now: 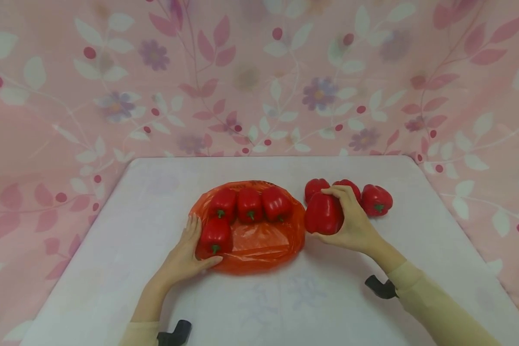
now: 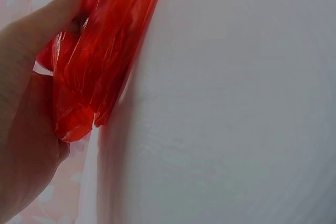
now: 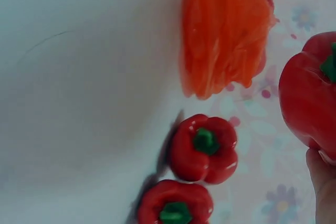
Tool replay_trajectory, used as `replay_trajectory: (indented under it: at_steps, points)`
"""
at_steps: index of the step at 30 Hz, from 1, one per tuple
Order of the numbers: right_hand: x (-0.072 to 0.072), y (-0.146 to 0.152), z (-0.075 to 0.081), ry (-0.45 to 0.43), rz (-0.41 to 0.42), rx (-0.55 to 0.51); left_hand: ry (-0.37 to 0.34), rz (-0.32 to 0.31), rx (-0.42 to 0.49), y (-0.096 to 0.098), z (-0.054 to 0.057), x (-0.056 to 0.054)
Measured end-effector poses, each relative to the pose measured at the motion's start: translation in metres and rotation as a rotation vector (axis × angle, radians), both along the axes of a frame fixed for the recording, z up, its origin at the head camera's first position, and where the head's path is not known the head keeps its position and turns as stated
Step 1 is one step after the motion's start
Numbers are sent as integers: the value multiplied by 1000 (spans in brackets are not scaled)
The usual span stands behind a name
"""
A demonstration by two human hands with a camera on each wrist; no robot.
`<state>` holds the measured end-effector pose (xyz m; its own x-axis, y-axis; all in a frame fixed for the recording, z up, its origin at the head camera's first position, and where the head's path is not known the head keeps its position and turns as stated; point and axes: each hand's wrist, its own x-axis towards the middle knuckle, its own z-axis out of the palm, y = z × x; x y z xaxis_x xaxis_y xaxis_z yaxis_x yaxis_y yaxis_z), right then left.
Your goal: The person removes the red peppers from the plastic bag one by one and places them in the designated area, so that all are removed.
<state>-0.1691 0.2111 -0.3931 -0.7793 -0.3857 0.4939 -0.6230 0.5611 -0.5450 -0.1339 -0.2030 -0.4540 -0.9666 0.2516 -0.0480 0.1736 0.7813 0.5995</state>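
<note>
My right hand grips a red bell pepper in a wide grasp, close to the right rim of an orange plastic bag. The right wrist view shows this pepper raised, its green stem facing the camera. Spread open on the table, the bag contains several red peppers: a row along its back and another pepper at front left. At the bag's left side, my left hand holds the edge beside that front pepper, thumb along the front. In the left wrist view the thumb lies against the crinkled plastic.
Behind and right of the raised pepper are three more red peppers, the rightmost pepper standing slightly apart. Everything is on a white-covered table. A pink floral cloth hangs behind the table's far edge.
</note>
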Motion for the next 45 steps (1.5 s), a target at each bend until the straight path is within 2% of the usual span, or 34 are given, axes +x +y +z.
replay_trajectory:
  at_steps: [9,15,21,26,33,38,41,45]
  points:
    - [0,15,-20,-151,-39,162,2,2,-6,-1,0,-1]
    - [-4,18,-31,-176,-46,230,-3,3,-8,-1,-1,-2]
    - [-9,15,-35,-239,-83,302,5,1,-5,-1,-3,-1]
    - [-9,15,-37,-249,-94,376,7,-3,-7,-1,-3,-1]
    - [-8,16,-39,-217,-93,383,-2,-1,-7,-1,-2,1]
    - [-8,14,-35,-228,-136,376,1,-5,-1,-1,-1,1]
    - [-8,12,-30,-216,-159,323,3,-6,1,-1,-1,0]
    - [-8,9,-22,-148,-150,221,4,-4,1,-1,-1,0]
